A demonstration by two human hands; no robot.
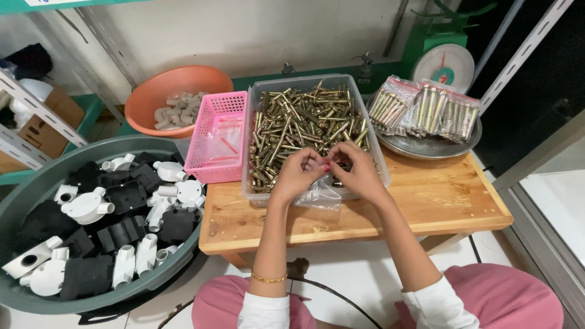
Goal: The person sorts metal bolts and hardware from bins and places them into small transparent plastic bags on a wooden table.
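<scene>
My left hand (pixel 297 172) and my right hand (pixel 356 169) meet over the front edge of a clear plastic tub (pixel 375 141) filled with several brass-coloured anchor bolts (pixel 301 125). Both hands pinch the top of a small clear plastic bag (pixel 320 195) that hangs down between them onto the wooden table (pixel 439 198). I cannot tell whether anything is inside the bag.
A pink basket (pixel 216 137) with empty bags stands left of the tub. Behind it is an orange bowl (pixel 173 91) of grey fittings. A metal tray (pixel 426 145) holds bagged bolts (pixel 423 109) before a green scale (pixel 443 58). A large grey basin (pixel 24 189) of black and white fittings sits at left.
</scene>
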